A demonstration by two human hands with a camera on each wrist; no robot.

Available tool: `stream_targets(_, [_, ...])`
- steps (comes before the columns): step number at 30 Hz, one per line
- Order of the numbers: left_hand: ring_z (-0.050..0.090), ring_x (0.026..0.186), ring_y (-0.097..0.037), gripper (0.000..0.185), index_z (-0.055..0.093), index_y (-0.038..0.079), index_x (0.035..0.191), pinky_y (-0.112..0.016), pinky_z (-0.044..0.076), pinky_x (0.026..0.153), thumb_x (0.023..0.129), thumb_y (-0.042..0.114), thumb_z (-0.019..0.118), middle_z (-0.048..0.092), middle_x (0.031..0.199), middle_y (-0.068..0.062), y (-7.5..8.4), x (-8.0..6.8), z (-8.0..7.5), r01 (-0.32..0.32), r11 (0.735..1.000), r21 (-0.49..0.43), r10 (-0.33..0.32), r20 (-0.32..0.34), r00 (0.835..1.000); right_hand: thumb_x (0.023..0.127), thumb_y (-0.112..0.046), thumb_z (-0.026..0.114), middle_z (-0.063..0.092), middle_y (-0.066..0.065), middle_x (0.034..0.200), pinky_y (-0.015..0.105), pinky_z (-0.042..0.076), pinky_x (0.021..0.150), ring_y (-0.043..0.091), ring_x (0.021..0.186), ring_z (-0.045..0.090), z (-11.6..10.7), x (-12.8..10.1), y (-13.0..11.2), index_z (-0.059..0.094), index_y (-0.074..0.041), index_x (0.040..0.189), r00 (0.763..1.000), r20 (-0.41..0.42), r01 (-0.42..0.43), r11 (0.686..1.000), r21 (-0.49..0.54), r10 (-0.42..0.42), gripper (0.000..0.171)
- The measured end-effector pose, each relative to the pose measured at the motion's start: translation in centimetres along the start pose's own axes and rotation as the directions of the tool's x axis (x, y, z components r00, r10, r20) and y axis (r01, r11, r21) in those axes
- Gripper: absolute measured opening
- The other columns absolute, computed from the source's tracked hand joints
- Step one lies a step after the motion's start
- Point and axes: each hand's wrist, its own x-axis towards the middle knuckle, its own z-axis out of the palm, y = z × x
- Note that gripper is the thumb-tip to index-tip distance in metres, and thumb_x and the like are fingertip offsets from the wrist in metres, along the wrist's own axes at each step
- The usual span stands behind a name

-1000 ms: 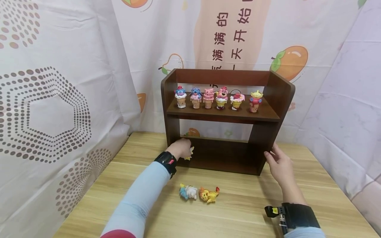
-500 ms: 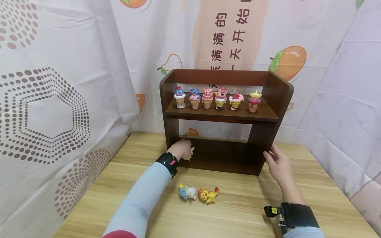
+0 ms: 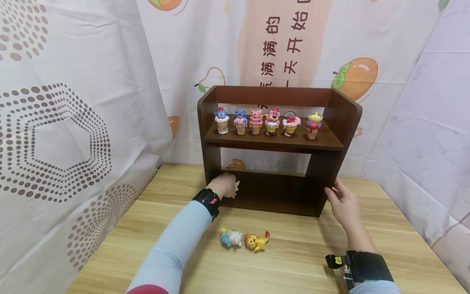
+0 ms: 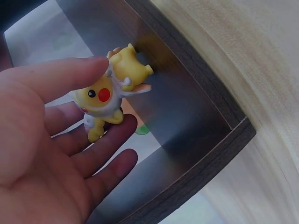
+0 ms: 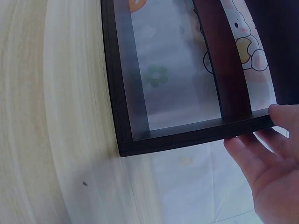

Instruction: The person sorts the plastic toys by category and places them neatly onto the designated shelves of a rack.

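Note:
My left hand (image 3: pixel 225 185) is inside the lower left part of a dark brown two-tier shelf (image 3: pixel 282 143). It pinches a small yellow toy figurine (image 4: pixel 103 95) between thumb and fingers. Round red cheeks and white trim show on the figurine in the left wrist view; in the head view the hand hides most of it. Whether it touches the shelf's floor I cannot tell. At the other end, my right hand (image 3: pixel 345 204) holds the edge of the shelf's right side panel (image 5: pixel 201 140), thumb at the front edge and fingers along the outside.
Several ice-cream-cone figurines (image 3: pixel 271 121) stand in a row on the upper tier. A blue-and-white figurine (image 3: pixel 231 237) and a yellow-orange figurine (image 3: pixel 257 241) lie on the wooden table (image 3: pixel 293 261) before the shelf. A printed curtain (image 3: pixel 191 49) hangs behind.
The left hand and the figurine in it have shifted only very slightly within the lower tier. The right hand stays on the side panel.

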Motion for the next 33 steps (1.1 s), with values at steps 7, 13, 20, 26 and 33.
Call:
stream_targets(7, [0.058,0.075,-0.018,0.009,0.071,0.007,0.099,-0.03,0.05,0.067,0.092,0.011,0.073,0.062,0.085,-0.003,0.09,-0.1,-0.19,-0.013,1.0,0.029,0.013,0.014,1.0,0.105,-0.016,0.057,0.056,0.026,0.139,0.008,0.048,0.075,0.046,0.12,0.058,-0.01,0.06,0.12,0.043,-0.016,0.156,1.0,0.01,0.002,1.0,0.005,-0.002,0.053])
stream_targets(13, [0.058,0.073,-0.017,0.005,0.071,0.007,0.094,-0.03,0.05,0.066,0.091,0.01,0.074,0.062,0.081,-0.002,0.18,-0.22,-0.5,-0.024,0.999,0.037,0.023,0.022,0.999,0.105,-0.021,0.057,0.055,0.027,0.141,0.006,0.046,0.075,0.045,0.121,0.058,-0.24,-0.01,0.0,0.041,-0.016,0.157,1.0,0.014,-0.013,1.0,-0.015,0.013,0.054])
stream_targets(20, [0.058,0.073,-0.018,0.008,0.071,0.008,0.093,-0.03,0.051,0.065,0.088,0.011,0.077,0.062,0.08,-0.002,0.2,-0.17,-0.45,-0.021,0.999,0.036,0.02,0.018,1.0,0.105,-0.021,0.058,0.055,0.026,0.141,0.006,0.046,0.074,0.045,0.12,0.059,-0.29,-0.07,0.09,0.041,-0.016,0.157,1.0,0.014,-0.014,1.0,-0.018,0.014,0.055])
stream_targets(26, [0.058,0.073,-0.017,0.01,0.069,0.009,0.091,-0.031,0.051,0.065,0.087,0.012,0.078,0.061,0.08,-0.001,0.16,-0.14,-0.39,-0.007,1.0,0.025,0.007,0.012,1.0,0.105,-0.022,0.058,0.054,0.026,0.142,0.006,0.046,0.074,0.045,0.121,0.058,-0.31,-0.08,0.03,0.041,-0.017,0.157,1.0,0.015,-0.018,1.0,-0.015,0.018,0.055])
stream_targets(33, [0.058,0.075,-0.019,0.008,0.072,0.008,0.096,-0.032,0.051,0.067,0.09,0.011,0.075,0.063,0.086,-0.003,0.05,0.06,-0.23,0.003,0.999,0.051,-0.004,0.007,1.0,0.105,-0.02,0.058,0.055,0.026,0.141,0.006,0.047,0.074,0.046,0.12,0.058,-0.28,-0.09,0.0,0.042,-0.017,0.157,1.0,0.01,-0.011,1.0,-0.007,0.011,0.054])
